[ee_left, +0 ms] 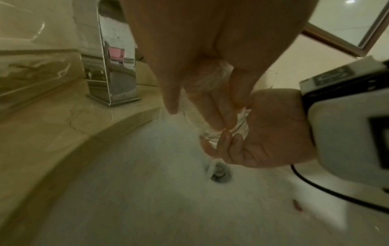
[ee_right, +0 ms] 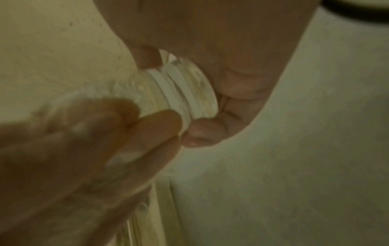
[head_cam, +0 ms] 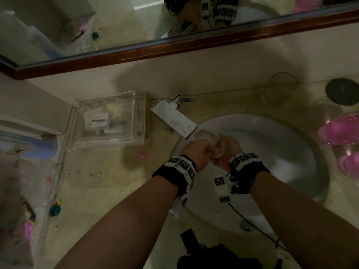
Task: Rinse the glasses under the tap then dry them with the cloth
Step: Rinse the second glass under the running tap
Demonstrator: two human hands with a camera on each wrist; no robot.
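The left hand [head_cam: 200,150] curls round the upper part of a clear glass [head_cam: 210,141], fingers wrapped over its wall, and the right hand [head_cam: 226,150] grips the thick base of it, thumb and fingertips pinching the ridged bottom, as the right wrist view shows. The glass lies tilted between the two hands, its mouth just under the spout of the square chrome tap [head_cam: 174,118], and water runs over it. Below the hands is the white sink [head_cam: 281,148] with its drain [ee_left: 219,174] straight under the glass. On the counter [head_cam: 108,171] behind the sink, to the right, a second glass [head_cam: 279,87] stands upright beside a dark round lid [head_cam: 342,91]. A clear plastic box [head_cam: 108,121] sits left of the tap, and something pink [head_cam: 342,131] lies at the right edge. A wood-framed mirror [head_cam: 136,26] runs above.
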